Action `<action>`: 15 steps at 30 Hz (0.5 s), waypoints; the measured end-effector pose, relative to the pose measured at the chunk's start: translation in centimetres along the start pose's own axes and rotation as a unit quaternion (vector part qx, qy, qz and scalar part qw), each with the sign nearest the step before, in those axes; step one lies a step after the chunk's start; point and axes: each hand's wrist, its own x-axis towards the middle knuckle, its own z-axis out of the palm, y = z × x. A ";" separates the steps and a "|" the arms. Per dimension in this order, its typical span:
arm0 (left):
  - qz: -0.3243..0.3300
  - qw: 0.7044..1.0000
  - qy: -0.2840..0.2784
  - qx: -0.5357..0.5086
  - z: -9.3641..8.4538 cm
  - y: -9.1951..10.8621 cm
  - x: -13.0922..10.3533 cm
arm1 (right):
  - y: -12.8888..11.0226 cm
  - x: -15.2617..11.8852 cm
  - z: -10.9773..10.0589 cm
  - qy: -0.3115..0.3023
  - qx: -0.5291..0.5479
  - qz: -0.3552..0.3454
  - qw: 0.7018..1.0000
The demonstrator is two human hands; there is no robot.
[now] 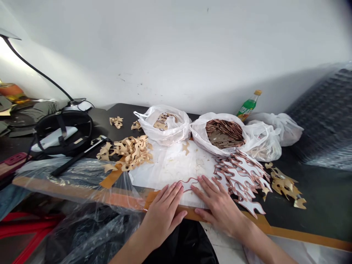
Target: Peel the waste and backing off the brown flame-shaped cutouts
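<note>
A white cut-out piece with a brown edge (189, 184) lies flat on the white paper (176, 165) near the table's front edge. My left hand (166, 207) rests over its left end, fingers stretched out and flat. On its right end lie the fingertips of my right hand (213, 201), also stretched flat. Both hands partly cover the piece. Right of my right hand is a heap of similar white-faced pieces (242, 174). A small tan scrap (186, 148) sits farther back on the paper.
Two open plastic bags stand behind, one with light pieces (165, 121), one with brown pieces (225, 134). Tan scraps (132, 152) lie left, more scraps (286, 185) right. A green bottle (249, 106), tied bags (264, 141), a hammer-like tool (79, 156) and a black bag (64, 128) surround them.
</note>
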 end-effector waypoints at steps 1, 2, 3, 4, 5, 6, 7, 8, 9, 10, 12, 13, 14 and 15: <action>-0.006 1.000 0.005 -0.026 -0.1 -0.1 0.1 | 0.1 -0.2 0.0 0.005 0.008 0.003 1.000; -0.018 0.998 0.013 -0.054 -0.1 -0.2 0.1 | 0.1 -0.3 0.1 0.014 0.022 0.006 1.000; -0.036 0.996 0.026 -0.080 -0.2 -0.4 0.3 | 0.2 -0.3 0.1 0.027 0.042 0.011 0.999; -0.061 0.992 0.042 -0.102 -0.2 -0.6 0.4 | 0.2 -0.2 0.1 0.046 0.065 0.019 0.997; -0.088 0.988 0.060 -0.115 -0.2 -0.7 0.6 | 0.3 0.1 0.2 0.067 0.091 0.028 0.993; -0.116 0.983 0.075 -0.119 -0.3 -0.9 0.8 | 0.3 0.4 0.2 0.088 0.115 0.039 0.989; -0.140 0.980 0.084 -0.117 -0.3 -1.0 1.0 | 0.3 0.9 0.2 0.107 0.136 0.049 0.984; -0.159 0.977 0.086 -0.113 -0.3 -1.2 1.3 | 0.4 1.4 0.1 0.119 0.150 0.056 0.980; -0.173 0.976 0.081 -0.108 -0.3 -1.3 1.6 | 0.5 2.0 0.1 0.125 0.157 0.059 0.978; -0.184 0.975 0.072 -0.106 -0.3 -1.4 1.9 | 0.6 2.6 0.0 0.126 0.160 0.057 0.977; -0.197 0.973 0.053 -0.110 -0.3 -1.5 2.4 | 0.9 3.8 0.0 0.118 0.164 0.043 0.978; -0.202 0.971 0.044 -0.116 -0.3 -1.5 2.6 | 1.0 4.3 0.1 0.112 0.168 0.032 0.979; -0.207 0.970 0.036 -0.125 -0.3 -1.5 2.7 | 1.1 4.8 0.2 0.105 0.175 0.021 0.979; -0.212 0.967 0.028 -0.135 -0.3 -1.6 2.8 | 1.1 5.3 0.3 0.099 0.183 0.012 0.978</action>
